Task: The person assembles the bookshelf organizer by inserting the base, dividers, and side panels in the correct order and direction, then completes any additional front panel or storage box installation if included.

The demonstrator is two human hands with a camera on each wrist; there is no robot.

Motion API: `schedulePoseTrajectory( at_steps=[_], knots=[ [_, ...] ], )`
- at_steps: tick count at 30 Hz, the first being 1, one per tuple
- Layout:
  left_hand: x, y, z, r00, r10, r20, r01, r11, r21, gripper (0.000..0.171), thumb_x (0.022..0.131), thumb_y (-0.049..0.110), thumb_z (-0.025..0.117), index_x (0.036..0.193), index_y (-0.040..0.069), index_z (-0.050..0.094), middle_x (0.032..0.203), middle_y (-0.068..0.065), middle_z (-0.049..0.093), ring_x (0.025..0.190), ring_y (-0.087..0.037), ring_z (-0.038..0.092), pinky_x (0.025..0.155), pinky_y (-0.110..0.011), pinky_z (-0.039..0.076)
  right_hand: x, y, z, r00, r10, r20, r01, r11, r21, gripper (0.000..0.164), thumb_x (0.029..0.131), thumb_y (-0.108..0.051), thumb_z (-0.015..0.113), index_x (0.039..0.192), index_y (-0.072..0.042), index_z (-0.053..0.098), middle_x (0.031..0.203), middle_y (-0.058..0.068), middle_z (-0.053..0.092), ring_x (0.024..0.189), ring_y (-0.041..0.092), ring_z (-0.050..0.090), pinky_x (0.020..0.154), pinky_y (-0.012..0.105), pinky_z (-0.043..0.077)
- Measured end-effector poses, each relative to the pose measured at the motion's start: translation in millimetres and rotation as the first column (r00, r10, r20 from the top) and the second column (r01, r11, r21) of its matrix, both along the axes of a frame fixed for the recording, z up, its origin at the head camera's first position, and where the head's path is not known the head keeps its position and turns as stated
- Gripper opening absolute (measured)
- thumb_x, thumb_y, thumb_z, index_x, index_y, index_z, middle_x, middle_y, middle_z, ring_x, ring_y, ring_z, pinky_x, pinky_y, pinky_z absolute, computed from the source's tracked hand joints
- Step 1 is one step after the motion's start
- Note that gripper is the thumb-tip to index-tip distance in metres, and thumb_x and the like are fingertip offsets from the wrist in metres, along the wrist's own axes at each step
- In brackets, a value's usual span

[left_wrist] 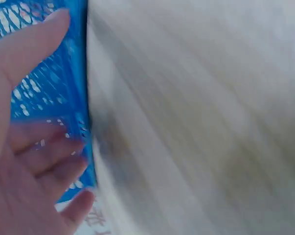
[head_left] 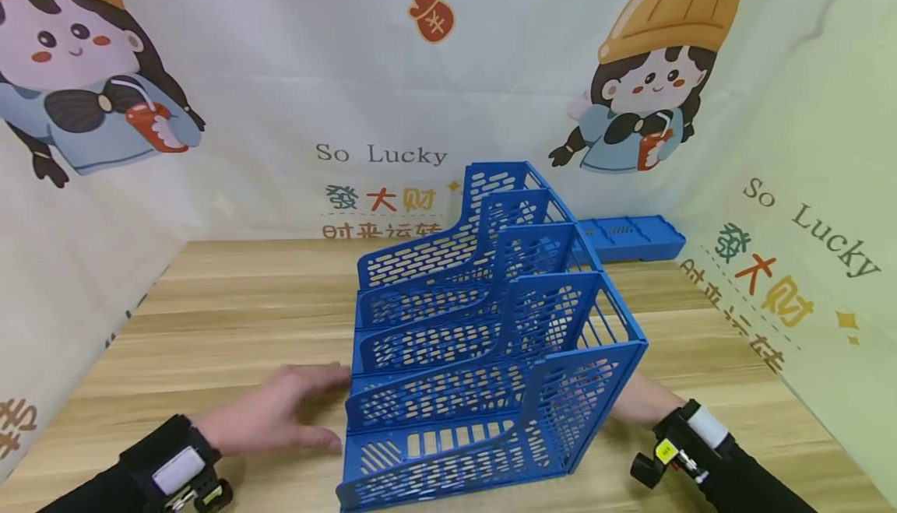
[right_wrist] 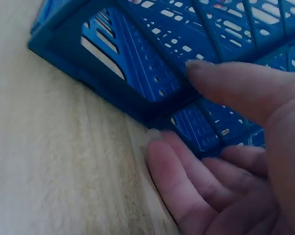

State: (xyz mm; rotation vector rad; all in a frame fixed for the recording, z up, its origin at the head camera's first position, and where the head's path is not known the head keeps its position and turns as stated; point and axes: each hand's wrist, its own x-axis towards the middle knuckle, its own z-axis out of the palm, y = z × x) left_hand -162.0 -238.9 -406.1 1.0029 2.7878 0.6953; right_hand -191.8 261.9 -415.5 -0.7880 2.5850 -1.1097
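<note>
A blue plastic magazine file rack point(head_left: 448, 388) with several upright perforated dividers stands on the table, its low open side facing left. My left hand point(head_left: 276, 412) is at that low side, thumb and fingers spread apart and fairly straight. In the left wrist view the fingers point(left_wrist: 49, 156) lie close to the rack's edge; contact is unclear. Behind the rack's tall side is my right hand point(head_left: 638, 400), mostly hidden in the head view. The right wrist view has its thumb point(right_wrist: 225, 81) against the slatted back and the fingertips at the bottom edge, not wrapped round it.
A flat blue plastic piece point(head_left: 634, 238) lies behind the rack at the back right. The wood-grain table point(head_left: 231, 303) extends to the left and right. Printed white cloth point(head_left: 280, 69) walls the table at the back and both sides.
</note>
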Motion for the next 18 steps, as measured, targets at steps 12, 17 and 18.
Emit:
schedulePoseTrajectory(
  at_steps=[12, 17, 18],
  knots=[
    [-14.6, -1.4, -8.2, 0.996, 0.044, 0.084, -0.041, 0.999, -0.035, 0.117, 0.073, 0.073, 0.075, 0.155, -0.001, 0.038, 0.164, -0.023, 0.03, 0.152, -0.045, 0.025, 0.116, -0.073, 0.02, -10.8, -1.2, -9.5, 0.998, 0.047, -0.035, -0.049, 0.997, -0.067, 0.02, 0.093, -0.004, 0.065, 0.109, 0.007, 0.067, 0.105, 0.009, 0.07, 0.093, -0.006, 0.052, 0.083, 0.022, 0.047],
    [-21.6, 1.1, -4.3, 0.997, 0.045, 0.057, -0.042, 0.998, -0.046, 0.112, 0.072, 0.072, 0.075, 0.152, 0.0, 0.043, 0.161, -0.023, 0.034, 0.15, -0.044, 0.031, 0.115, -0.074, 0.021, -18.3, -2.1, -4.3, 0.994, 0.058, 0.089, -0.041, 0.984, -0.175, 0.023, 0.095, -0.002, 0.063, 0.11, 0.014, 0.064, 0.099, -0.002, 0.067, 0.088, -0.003, 0.056, 0.08, 0.021, 0.049],
    [-23.4, 2.0, -3.1, 0.998, 0.047, 0.044, -0.045, 0.998, -0.05, 0.111, 0.072, 0.072, 0.076, 0.151, 0.0, 0.045, 0.16, -0.023, 0.036, 0.149, -0.044, 0.033, 0.115, -0.074, 0.022, -20.2, -1.5, -2.8, 0.992, 0.063, 0.107, -0.042, 0.982, -0.184, 0.023, 0.095, -0.002, 0.063, 0.11, 0.016, 0.063, 0.099, -0.004, 0.066, 0.087, -0.003, 0.056, 0.079, 0.021, 0.049]
  ],
)
